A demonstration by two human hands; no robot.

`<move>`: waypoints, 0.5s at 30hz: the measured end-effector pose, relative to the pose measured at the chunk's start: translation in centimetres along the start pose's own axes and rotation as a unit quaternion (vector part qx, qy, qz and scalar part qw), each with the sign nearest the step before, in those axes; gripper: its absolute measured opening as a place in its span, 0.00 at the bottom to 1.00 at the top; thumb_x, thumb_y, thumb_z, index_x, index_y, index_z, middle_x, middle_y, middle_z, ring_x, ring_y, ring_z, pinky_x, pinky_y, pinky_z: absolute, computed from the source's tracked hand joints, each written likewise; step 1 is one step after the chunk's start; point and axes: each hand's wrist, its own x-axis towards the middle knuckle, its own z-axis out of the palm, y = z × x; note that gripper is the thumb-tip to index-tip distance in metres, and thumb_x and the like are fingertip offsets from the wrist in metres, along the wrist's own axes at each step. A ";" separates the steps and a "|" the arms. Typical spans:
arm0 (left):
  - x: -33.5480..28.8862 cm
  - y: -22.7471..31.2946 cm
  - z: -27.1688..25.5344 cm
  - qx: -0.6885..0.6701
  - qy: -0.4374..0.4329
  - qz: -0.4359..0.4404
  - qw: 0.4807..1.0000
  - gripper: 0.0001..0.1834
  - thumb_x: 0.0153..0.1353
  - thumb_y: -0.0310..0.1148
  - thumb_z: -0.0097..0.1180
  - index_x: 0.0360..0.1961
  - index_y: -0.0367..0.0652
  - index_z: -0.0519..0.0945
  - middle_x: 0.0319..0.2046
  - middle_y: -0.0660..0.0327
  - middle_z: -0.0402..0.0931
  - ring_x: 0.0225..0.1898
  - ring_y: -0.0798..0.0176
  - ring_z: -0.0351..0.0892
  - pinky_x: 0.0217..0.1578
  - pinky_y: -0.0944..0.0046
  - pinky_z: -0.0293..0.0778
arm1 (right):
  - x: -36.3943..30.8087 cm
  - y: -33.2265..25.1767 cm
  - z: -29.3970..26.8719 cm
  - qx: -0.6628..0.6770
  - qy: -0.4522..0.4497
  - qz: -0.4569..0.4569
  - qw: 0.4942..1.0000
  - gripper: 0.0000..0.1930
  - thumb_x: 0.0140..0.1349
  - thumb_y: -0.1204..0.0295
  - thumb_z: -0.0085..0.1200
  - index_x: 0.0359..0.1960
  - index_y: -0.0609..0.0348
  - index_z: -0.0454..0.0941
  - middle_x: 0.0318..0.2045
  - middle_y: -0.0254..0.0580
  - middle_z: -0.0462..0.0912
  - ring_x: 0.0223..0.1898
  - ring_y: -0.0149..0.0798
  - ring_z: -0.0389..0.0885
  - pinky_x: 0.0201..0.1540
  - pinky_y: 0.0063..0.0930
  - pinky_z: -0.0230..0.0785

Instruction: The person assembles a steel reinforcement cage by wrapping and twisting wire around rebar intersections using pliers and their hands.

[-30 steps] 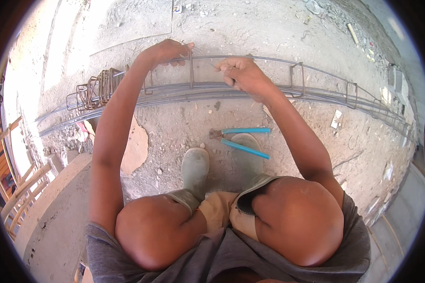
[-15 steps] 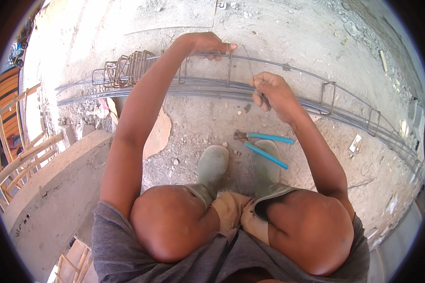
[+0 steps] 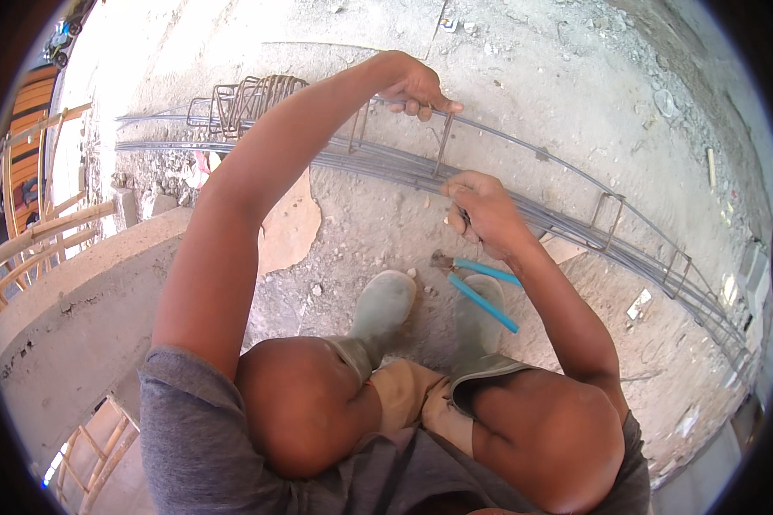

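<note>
Long steel reinforcing bars [image 3: 365, 163] stretch across the ground ahead of me, joined by bent wire-rod stirrups. My left hand [image 3: 416, 88] is closed around the raised far bar [image 3: 511, 139], its thumb beside the top of an upright stirrup [image 3: 443, 144]. Nearer me, my right hand [image 3: 483, 210] is pinched closed by the foot of that stirrup, just over the lower bars. A thin tie wire showed in its fingers a moment ago; now the fingers mostly hide it. Blue-handled pincers [image 3: 483, 300] lie partly open by my right boot.
Several stirrups [image 3: 253, 105] are bunched at the bars' left end; others [image 3: 608, 215] stand spaced along the right. A flat tan piece [image 3: 290, 225] lies on the rubble-strewn ground. To the left are a concrete ledge [image 3: 86, 287] and wooden poles [image 3: 47, 232].
My right hand has come down and slightly left, toward the stirrup's foot, and the wire no longer shows clearly. The left hand still grips the far bar. The whole view has shifted a little.
</note>
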 end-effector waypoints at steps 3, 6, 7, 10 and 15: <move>0.0 0.4 0.1 0.000 0.001 0.001 1.000 0.46 0.61 0.68 0.49 0.53 0.27 0.75 0.37 0.51 0.77 0.22 0.66 0.57 0.22 0.61 0.59 | 1.5 0.7 0.2 0.015 0.027 -0.009 0.999 0.12 0.69 0.70 0.44 0.44 0.67 0.73 0.15 0.39 0.72 0.12 0.26 0.62 0.15 0.22 0.52; 0.0 0.5 0.0 0.013 0.008 -0.007 1.000 0.47 0.59 0.70 0.50 0.50 0.27 0.77 0.33 0.52 0.77 0.23 0.65 0.59 0.22 0.60 0.59 | 2.4 0.4 0.8 0.008 0.056 -0.028 0.998 0.11 0.67 0.70 0.44 0.41 0.67 0.74 0.16 0.40 0.74 0.13 0.28 0.64 0.16 0.25 0.55; 0.1 0.4 0.1 0.015 0.015 -0.008 1.000 0.47 0.58 0.71 0.51 0.48 0.27 0.78 0.31 0.53 0.76 0.23 0.64 0.59 0.22 0.60 0.59 | 2.6 0.2 1.1 0.006 0.065 -0.035 0.997 0.11 0.66 0.70 0.45 0.40 0.67 0.75 0.17 0.41 0.75 0.14 0.29 0.66 0.17 0.26 0.56; -0.2 0.2 0.3 0.032 0.056 -0.001 0.998 0.47 0.56 0.72 0.52 0.45 0.28 0.80 0.28 0.55 0.76 0.23 0.64 0.62 0.22 0.59 0.60 | 3.9 1.1 1.8 -0.002 0.119 -0.064 0.991 0.11 0.66 0.70 0.45 0.39 0.67 0.76 0.17 0.43 0.76 0.15 0.30 0.68 0.18 0.27 0.59; -1.8 1.3 0.7 0.094 0.093 0.009 0.991 0.43 0.57 0.71 0.52 0.39 0.31 0.83 0.25 0.56 0.78 0.21 0.64 0.64 0.22 0.58 0.61 | 4.9 2.2 2.0 -0.073 0.167 -0.137 0.974 0.10 0.65 0.71 0.46 0.38 0.68 0.75 0.21 0.50 0.79 0.18 0.38 0.77 0.25 0.35 0.69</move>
